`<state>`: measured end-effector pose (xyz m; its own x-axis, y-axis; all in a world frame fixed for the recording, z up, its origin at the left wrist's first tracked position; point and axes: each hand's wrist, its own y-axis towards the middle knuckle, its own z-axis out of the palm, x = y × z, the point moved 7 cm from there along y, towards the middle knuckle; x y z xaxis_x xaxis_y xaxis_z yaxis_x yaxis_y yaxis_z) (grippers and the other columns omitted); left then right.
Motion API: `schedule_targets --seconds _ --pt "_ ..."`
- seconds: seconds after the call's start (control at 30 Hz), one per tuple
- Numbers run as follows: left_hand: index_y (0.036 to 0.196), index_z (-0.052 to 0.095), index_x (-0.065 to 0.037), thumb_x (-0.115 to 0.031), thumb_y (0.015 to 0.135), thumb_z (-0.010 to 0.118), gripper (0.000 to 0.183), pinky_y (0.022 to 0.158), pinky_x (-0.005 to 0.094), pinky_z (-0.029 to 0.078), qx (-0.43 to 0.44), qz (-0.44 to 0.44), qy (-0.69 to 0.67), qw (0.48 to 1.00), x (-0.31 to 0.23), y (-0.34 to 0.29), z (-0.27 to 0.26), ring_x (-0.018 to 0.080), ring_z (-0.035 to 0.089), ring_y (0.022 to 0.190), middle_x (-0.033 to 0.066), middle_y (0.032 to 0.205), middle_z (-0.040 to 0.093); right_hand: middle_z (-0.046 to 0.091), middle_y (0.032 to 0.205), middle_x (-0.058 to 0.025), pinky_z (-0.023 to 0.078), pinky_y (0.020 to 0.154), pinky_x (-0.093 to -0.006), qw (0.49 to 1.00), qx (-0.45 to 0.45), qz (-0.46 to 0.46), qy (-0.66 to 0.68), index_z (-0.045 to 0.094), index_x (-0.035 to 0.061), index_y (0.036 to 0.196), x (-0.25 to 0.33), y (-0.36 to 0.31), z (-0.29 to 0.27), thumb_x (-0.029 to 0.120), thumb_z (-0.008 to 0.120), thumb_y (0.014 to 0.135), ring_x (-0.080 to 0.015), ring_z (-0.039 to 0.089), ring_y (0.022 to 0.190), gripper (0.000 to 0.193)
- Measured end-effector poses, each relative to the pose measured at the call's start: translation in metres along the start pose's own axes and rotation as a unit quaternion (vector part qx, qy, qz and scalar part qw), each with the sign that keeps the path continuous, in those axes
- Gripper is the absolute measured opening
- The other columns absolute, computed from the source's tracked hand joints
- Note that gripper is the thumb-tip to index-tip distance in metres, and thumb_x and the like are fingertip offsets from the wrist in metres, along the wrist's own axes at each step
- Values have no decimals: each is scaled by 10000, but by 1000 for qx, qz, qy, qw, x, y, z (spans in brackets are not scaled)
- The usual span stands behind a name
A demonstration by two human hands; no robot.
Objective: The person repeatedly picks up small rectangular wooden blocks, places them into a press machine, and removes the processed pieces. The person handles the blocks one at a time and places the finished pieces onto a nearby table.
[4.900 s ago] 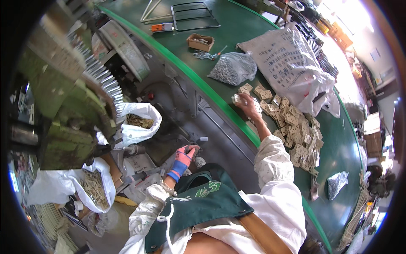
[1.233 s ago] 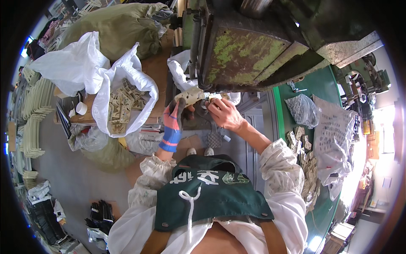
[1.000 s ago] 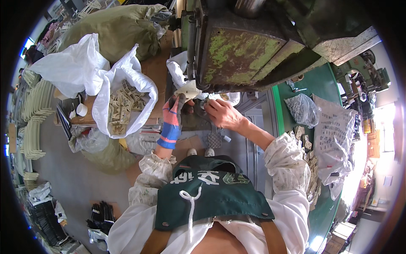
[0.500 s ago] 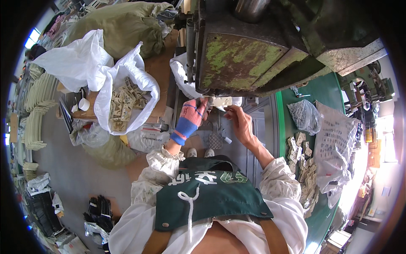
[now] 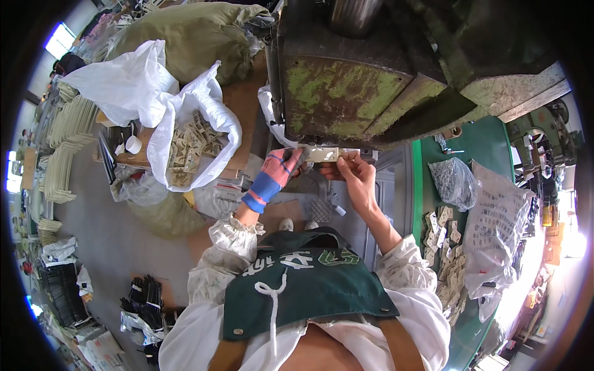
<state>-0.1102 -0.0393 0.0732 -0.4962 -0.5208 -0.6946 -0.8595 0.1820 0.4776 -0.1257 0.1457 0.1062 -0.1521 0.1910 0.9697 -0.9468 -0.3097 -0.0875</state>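
Dark green apron (image 5: 303, 269) nearest. Beyond, gloved left hand (image 5: 279, 172) closed on left end of pale plate (image 5: 323, 154); bare right hand (image 5: 359, 179) pinches its right end. Plate lies by lower edge of machine (image 5: 340, 93). Left: open white sack (image 5: 162, 142), similar pieces (image 5: 192, 145) inside. Right: green table (image 5: 489, 137).

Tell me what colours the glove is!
The glove is pink on the back, with a blue cuff; the head view shows it best.
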Motion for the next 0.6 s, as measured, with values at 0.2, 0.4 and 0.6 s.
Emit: schedule_targets --seconds 0.2,0.4,0.6 --pt "1037 653 -96 -123 896 558 172 554 289 456 7 -220 -122 968 -12 11 -7 175 546 580 70 698 600 658 931 -173 547 725 -297 995 25 73 56 528 -38 982 -11 -2 -9 135 507 936 -206 666 797 181" --pt "1031 657 -68 -139 874 587 186 551 247 459 -80 31 -33 996 -3 2 -3 138 580 581 69 744 642 653 957 -161 542 704 -289 994 27 105 35 515 -11 972 -4 -2 0 151 491 941 -202 660 818 166" --pt "956 675 -51 -195 840 635 189 566 336 465 -91 30 80 992 6 -10 -1 272 581 560 103 722 651 653 932 -150 533 643 -268 993 16 109 32 529 -6 953 -12 -2 2 158 505 937 -167 652 767 166"
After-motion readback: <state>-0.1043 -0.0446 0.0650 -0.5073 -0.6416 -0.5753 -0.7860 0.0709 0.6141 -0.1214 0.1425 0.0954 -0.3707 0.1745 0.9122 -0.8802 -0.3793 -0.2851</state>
